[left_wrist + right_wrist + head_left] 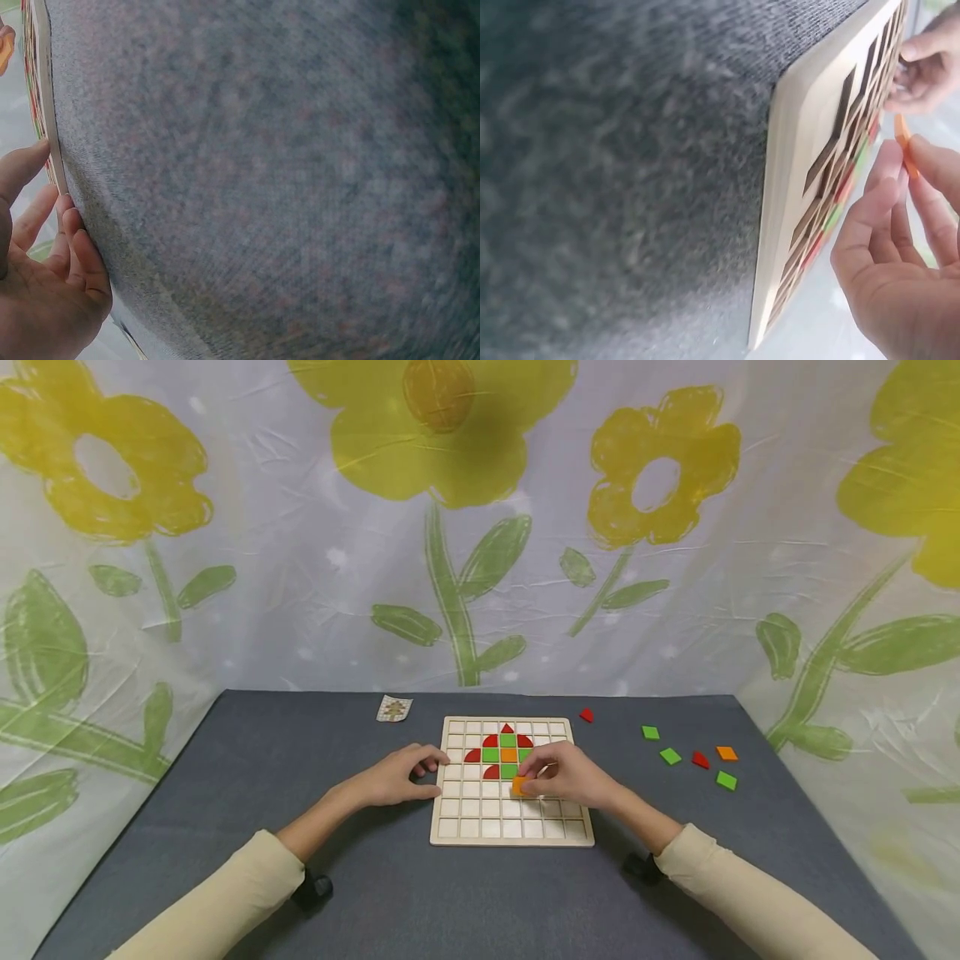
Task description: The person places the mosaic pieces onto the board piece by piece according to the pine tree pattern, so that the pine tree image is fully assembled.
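Note:
A wooden grid board (512,842) lies on the table, with red, green and orange tiles set in its upper middle cells. My right hand (573,774) pinches an orange square tile (518,787) between thumb and fingers, over the cells just below the green tile (508,771). The right wrist view shows that orange tile (905,146) edge-on, raised off the board's grid. At the board's left edge, my left hand (396,777) rests with thumb and fingertips against the frame, fingers loosely bent. In the left wrist view its thumb (30,165) touches the wooden rim.
To the right of the board lie loose tiles: several green squares (671,757), an orange square (726,753) and red pieces (700,760). A small picture card (393,708) lies behind the left hand. A flower-printed cloth (300,527) hangs along the dark table's (375,893) back edge.

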The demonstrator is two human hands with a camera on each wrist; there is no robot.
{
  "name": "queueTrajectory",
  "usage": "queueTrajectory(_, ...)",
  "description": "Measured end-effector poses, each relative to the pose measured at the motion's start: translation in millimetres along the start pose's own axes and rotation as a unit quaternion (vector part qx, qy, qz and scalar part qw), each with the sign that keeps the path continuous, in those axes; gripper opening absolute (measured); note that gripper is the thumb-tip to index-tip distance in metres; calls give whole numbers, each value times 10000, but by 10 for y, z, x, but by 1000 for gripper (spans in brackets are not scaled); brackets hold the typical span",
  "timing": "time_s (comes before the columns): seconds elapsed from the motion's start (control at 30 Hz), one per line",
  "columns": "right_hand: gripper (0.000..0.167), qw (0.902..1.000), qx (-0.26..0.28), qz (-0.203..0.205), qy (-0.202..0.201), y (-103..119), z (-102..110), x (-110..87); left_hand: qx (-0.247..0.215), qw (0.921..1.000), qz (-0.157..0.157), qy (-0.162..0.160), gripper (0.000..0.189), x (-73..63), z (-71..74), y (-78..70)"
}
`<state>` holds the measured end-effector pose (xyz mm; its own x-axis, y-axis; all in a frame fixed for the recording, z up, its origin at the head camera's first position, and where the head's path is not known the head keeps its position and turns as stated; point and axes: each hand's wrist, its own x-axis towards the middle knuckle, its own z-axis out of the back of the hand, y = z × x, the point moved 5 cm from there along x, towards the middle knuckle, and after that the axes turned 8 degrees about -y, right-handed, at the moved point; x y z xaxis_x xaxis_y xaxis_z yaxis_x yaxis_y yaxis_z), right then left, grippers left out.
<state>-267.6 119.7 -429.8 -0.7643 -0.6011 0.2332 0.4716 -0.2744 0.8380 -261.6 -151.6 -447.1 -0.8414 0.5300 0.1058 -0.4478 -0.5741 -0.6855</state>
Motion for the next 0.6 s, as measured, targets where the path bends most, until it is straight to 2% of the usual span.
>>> queueTrajectory(0.23, 12, 9993, -333, 145, -113, -5, -86, 57, -15, 9999, 120, 26, 42, -7, 0, -21)
queueTrajectory(0.6, 11, 9968, -750, -11, -278, 35, -161, 88, 60, 9999, 136, -16, 42, 1, 1, -1)
